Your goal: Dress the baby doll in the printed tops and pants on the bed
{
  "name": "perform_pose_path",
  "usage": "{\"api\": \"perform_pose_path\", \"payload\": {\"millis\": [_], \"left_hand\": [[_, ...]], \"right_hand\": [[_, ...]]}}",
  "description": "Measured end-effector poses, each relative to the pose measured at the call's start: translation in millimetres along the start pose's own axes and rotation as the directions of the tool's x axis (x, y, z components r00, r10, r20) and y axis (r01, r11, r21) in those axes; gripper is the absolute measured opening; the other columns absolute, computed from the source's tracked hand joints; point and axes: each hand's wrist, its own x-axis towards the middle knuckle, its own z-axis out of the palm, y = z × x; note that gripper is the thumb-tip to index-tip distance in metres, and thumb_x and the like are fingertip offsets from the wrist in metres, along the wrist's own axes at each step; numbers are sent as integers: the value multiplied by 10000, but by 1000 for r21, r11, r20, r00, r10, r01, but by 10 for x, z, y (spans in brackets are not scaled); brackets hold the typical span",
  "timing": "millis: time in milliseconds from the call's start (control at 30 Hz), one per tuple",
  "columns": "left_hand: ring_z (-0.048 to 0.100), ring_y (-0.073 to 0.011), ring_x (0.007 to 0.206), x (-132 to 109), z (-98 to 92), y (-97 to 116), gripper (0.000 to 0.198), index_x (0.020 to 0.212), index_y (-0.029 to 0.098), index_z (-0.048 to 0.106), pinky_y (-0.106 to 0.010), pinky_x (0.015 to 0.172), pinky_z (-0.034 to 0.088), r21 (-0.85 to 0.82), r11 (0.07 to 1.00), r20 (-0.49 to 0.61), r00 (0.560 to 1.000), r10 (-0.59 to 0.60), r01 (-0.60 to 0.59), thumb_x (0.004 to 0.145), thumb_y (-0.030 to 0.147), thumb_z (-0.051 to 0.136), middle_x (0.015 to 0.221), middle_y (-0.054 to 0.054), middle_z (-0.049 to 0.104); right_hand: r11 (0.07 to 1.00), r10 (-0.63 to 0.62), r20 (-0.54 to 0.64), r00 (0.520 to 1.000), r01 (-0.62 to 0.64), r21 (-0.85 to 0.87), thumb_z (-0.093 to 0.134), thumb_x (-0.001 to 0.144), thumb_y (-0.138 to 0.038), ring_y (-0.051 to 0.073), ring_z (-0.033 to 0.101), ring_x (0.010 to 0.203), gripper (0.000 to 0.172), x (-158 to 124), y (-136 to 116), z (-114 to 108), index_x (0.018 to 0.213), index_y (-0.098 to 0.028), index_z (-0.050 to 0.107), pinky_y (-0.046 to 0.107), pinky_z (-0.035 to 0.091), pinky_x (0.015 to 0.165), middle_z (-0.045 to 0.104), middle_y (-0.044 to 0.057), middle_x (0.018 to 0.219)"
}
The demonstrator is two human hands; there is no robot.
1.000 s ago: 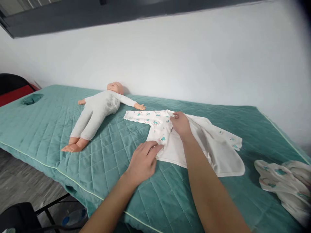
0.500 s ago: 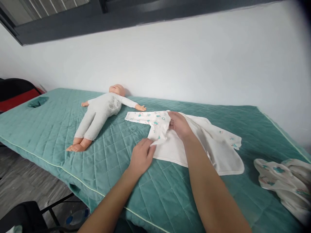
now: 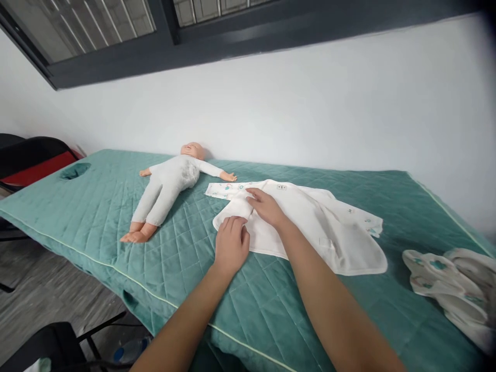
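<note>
A white baby garment with a teal print (image 3: 310,222) lies spread open on the green quilted table (image 3: 96,206), its plain inside facing up. My left hand (image 3: 231,244) rests on the garment's near left edge, fingers curled down onto the cloth. My right hand (image 3: 265,205) lies flat on the left front panel just beyond it, fingers stretched out. A baby doll in a white suit (image 3: 168,181) lies on its back to the left of the garment, one arm reaching toward the sleeve.
More printed baby clothing (image 3: 449,281) is bunched at the table's right end. A white wall runs behind the table under a dark window frame (image 3: 232,36). A red and black chair (image 3: 34,160) stands far left. A black stand (image 3: 58,346) sits on the floor below.
The printed left front panel, held by both hands before, has been turned outward and now lies flat with its plain side up. Both hands have shifted left and press on it.
</note>
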Motion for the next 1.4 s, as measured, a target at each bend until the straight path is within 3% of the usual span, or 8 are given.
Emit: {"api": "perform_pose_path", "payload": {"millis": [233, 400, 500, 600, 800, 1033, 1233, 1400], "left_hand": [[615, -228, 861, 20, -5, 15, 190, 1015, 204, 612, -370, 790, 487, 73, 996, 54, 997, -49, 45, 907, 134, 472, 864, -63, 647], [634, -229, 853, 7, 9, 16, 202, 1045, 192, 627, -359, 778, 487, 70, 992, 58, 993, -105, 101, 918, 158, 473, 884, -72, 664], [644, -225, 862, 9, 20, 14, 210, 1053, 196, 632, -352, 780, 491, 73, 988, 72, 988, -139, 134, 923, 177, 468, 917, -78, 682], [653, -210, 844, 8, 30, 8, 246, 1122, 200, 618, -330, 759, 482, 67, 979, 72, 978, -195, 190, 932, 207, 462, 892, -57, 686], [648, -194, 814, 3, 33, 9, 272, 1156, 200, 591, -307, 730, 457, 16, 968, 57, 967, -249, 249, 914, 221, 467, 820, -16, 663], [605, -193, 790, -8, 35, -12, 240, 1088, 189, 623, -313, 714, 427, 25, 973, 55, 971, -232, 231, 923, 244, 457, 847, -36, 656], [599, -189, 779, -9, 39, -23, 223, 1053, 191, 636, -307, 713, 426, 23, 974, 45, 973, -228, 227, 918, 233, 464, 846, -35, 660], [605, -188, 777, -9, 46, -39, 218, 1051, 190, 636, -305, 715, 430, 13, 975, 36, 974, -224, 224, 916, 238, 471, 841, -33, 669]], "right_hand": [[998, -46, 48, 998, 48, -43, 634, 857, -322, 198, 520, 1367, 419, -356, -214, 18, 1269, -248, 634, 371, 391, 1161, 599, 51, 1437], [977, -73, -260, 963, 17, -211, 575, 894, -406, 228, 582, 1274, 378, -608, -141, -1025, 1221, -233, 652, 409, 453, 1082, 629, 74, 1385], [869, -1, -554, 833, -274, -413, 534, 879, -311, 260, 650, 1119, 317, -717, 50, -1714, 1120, -172, 684, 427, 475, 1009, 709, 130, 1199], [699, 163, -575, 802, -506, -506, 552, 884, -396, 297, 668, 1013, 270, -778, 186, -2015, 971, -187, 699, 430, 490, 904, 741, 128, 1037], [613, 204, -467, 860, -484, -624, 590, 848, -613, 312, 662, 982, 397, -864, 52, -1800, 971, -241, 650, 424, 468, 819, 734, 96, 1045], [729, 202, -388, 899, -403, -553, 680, 792, -512, 254, 649, 931, 384, -953, 81, -1871, 1054, -234, 642, 368, 462, 798, 708, 55, 1000], [975, 158, -551, 819, -217, -44, 680, 758, -430, 158, 570, 665, 257, -942, 94, -1943, 873, -201, 658, 282, 457, 616, 651, 5, 752], [953, 264, -599, 756, -299, 43, 591, 806, -363, 154, 571, 611, 181, -910, 175, -1984, 880, -200, 617, 291, 500, 597, 632, 2, 724]]}}
